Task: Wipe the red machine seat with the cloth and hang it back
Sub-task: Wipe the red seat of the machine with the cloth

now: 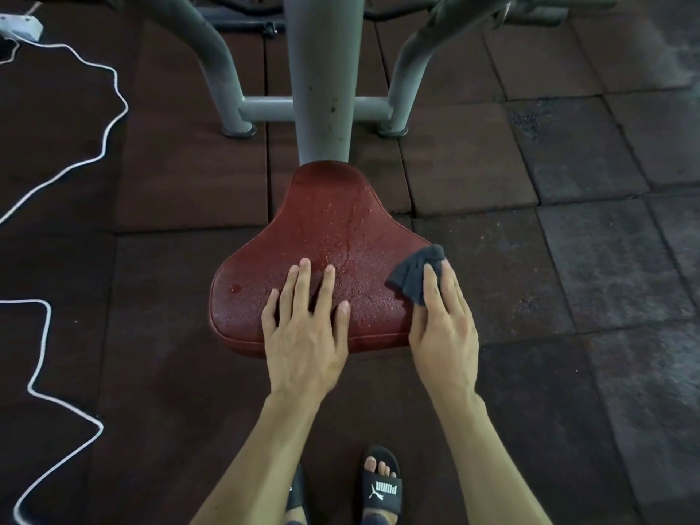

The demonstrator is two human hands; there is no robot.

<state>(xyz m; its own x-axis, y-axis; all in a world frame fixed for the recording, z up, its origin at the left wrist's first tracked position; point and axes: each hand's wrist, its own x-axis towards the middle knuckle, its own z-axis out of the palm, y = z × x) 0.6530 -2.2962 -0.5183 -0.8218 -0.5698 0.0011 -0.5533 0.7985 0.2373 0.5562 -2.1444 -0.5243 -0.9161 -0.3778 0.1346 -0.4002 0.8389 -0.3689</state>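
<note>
The red machine seat (329,229) is saddle-shaped and sits in the middle of the view, speckled with water drops. My left hand (305,331) lies flat on its near part with the fingers spread and nothing in it. At the seat's right edge my right hand (445,327) presses a small dark grey cloth (411,272) onto the surface. The cloth is bunched under my fingers and sticks out past the fingertips.
A grey metal post (322,77) rises behind the seat, joined to a grey frame with two legs (236,119) on the dark rubber floor tiles. A white cord (108,123) snakes over the floor at left. My feet in black slides (380,486) stand below the seat.
</note>
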